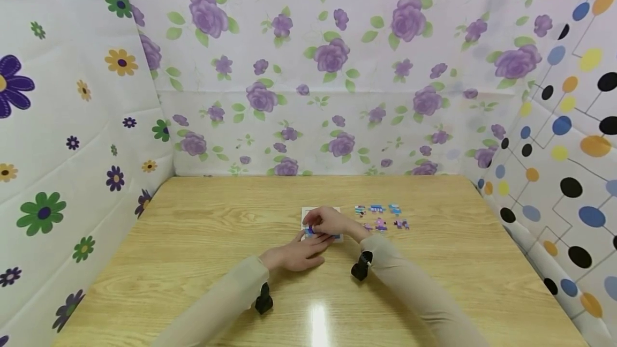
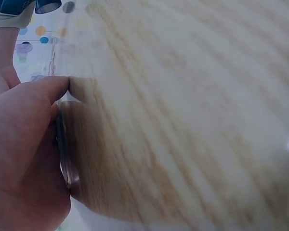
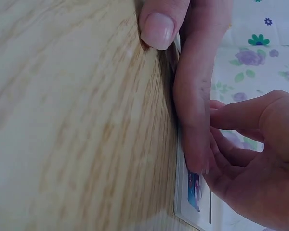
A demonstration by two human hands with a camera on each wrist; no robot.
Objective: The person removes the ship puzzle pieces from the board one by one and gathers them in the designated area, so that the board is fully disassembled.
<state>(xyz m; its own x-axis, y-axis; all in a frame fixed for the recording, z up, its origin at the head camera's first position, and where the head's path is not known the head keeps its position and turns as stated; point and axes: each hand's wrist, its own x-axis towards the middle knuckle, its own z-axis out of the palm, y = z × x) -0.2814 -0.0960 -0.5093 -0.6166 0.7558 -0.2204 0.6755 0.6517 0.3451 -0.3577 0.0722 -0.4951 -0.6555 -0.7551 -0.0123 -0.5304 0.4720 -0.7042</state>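
Note:
A small white-framed jigsaw board (image 1: pixel 306 212) lies on the table under both hands, and part of its blue and purple picture shows. My left hand (image 1: pixel 299 255) rests flat across the board's near edge, fingers extended and thumb toward me. Over the board, my right hand (image 1: pixel 330 221) bends its fingers and thumb down around a purple-blue puzzle piece (image 1: pixel 310 228). In the right wrist view, a left finger (image 3: pixel 195 110) lies along the board's edge and hides my right fingertips. The left wrist view shows the side of the left hand (image 2: pixel 19 154) against the tabletop.
Right of the board lie several loose puzzle pieces (image 1: pixel 376 208) in two rough rows, some blue, some pink and purple (image 1: pixel 381 224). The wooden table (image 1: pixel 217 218) meets a flowered cloth (image 1: pixel 332 95) at the back, with patterned cloths at both sides.

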